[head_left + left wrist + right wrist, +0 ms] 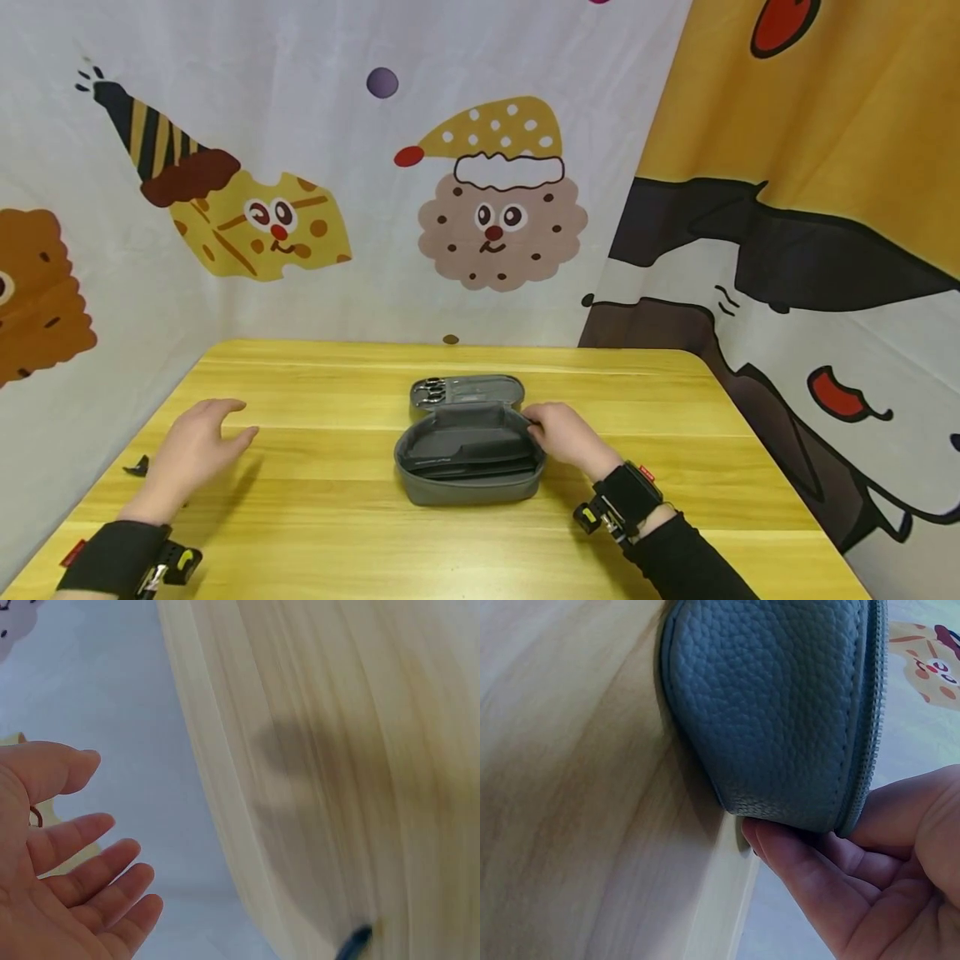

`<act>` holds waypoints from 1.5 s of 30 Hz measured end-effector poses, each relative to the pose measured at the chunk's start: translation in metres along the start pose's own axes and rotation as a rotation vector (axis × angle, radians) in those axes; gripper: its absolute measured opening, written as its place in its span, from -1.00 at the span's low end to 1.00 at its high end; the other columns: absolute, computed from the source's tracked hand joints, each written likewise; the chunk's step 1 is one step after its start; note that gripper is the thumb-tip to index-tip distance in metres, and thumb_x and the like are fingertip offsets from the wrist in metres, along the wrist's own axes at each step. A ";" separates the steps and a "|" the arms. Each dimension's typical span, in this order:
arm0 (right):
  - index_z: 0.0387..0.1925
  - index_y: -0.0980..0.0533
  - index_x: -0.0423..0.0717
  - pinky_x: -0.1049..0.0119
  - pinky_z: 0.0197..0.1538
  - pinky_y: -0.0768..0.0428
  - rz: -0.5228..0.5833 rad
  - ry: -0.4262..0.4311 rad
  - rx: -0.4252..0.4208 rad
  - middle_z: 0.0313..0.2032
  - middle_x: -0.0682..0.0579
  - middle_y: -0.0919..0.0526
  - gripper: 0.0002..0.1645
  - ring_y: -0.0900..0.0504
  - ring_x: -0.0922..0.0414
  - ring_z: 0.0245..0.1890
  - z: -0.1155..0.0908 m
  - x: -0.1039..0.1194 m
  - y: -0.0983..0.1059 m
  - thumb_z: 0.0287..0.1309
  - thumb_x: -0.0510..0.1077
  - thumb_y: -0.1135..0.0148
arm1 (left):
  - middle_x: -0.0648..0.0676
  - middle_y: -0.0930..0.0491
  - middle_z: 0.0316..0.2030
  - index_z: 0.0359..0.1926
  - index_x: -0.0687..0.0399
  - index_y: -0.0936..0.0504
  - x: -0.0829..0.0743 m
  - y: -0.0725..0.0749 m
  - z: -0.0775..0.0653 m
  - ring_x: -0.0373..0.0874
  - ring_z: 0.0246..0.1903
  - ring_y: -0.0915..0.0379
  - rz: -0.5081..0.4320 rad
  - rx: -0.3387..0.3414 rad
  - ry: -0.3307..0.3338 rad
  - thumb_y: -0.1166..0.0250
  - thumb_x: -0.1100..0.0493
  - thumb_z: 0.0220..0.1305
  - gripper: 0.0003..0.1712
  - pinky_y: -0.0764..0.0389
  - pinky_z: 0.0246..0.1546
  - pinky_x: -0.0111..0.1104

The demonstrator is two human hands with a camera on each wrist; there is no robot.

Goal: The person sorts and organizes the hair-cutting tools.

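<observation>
Grey case (474, 493): one, open | right hand (566, 435): one, pinching its edge | left hand (191, 450): one, spread

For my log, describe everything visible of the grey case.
The grey case stands open on the table, lid folded back on the far side. It looks like pebbled leather, stitched, with a zipper along the rim. Metal scissor-like tools sit in the lid; dark items lie inside. The right hand pinches its right rear edge.

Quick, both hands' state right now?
Left hand: open, holding nothing, above the table.
Right hand: closed on the gray case, gripping its side.
</observation>
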State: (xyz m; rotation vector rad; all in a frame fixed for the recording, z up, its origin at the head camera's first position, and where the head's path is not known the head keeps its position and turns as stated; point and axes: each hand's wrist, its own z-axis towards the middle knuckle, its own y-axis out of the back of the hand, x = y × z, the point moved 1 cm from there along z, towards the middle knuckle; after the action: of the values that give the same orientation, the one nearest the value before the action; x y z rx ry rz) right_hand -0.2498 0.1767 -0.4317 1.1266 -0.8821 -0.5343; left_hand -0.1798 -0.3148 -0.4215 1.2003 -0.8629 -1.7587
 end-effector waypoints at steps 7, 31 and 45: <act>-0.40 -0.53 -0.11 0.25 -0.38 -0.37 0.010 0.000 0.002 -0.53 0.15 -0.42 -0.83 -0.37 0.18 -0.52 0.001 0.000 -0.001 0.27 -0.39 -0.22 | 0.59 -0.47 -0.05 0.06 0.61 -0.48 0.020 0.010 -0.003 0.51 -0.07 -0.37 0.028 0.037 0.044 -0.33 0.22 0.24 -0.48 -0.43 -0.12 0.24; -0.27 -0.62 -0.13 0.23 -0.34 -0.44 0.026 -0.035 0.007 -0.42 0.11 -0.58 -0.87 -0.46 0.18 -0.46 0.003 -0.002 0.002 0.28 -0.38 -0.21 | 0.66 -0.40 -0.14 0.01 0.79 -0.36 0.069 0.041 -0.018 0.51 -0.23 -0.37 0.156 0.118 0.386 -0.27 0.14 0.28 -0.35 -0.47 -0.27 0.20; -0.38 -0.56 -0.12 0.24 -0.37 -0.41 0.008 -0.022 0.003 -0.50 0.14 -0.49 -0.85 -0.40 0.18 -0.50 0.004 0.000 0.002 0.27 -0.38 -0.21 | 0.06 -0.28 -0.72 -0.77 0.09 -0.37 0.073 0.025 -0.039 0.02 -0.65 -0.36 0.204 0.226 0.696 -0.19 -0.17 0.31 -0.38 -0.37 -0.60 -0.22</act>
State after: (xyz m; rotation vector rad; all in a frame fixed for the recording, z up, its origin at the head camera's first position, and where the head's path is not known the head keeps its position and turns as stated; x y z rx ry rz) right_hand -0.2529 0.1752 -0.4290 1.1217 -0.9066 -0.5403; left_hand -0.1523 -0.3944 -0.4394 1.6610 -0.7297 -0.9813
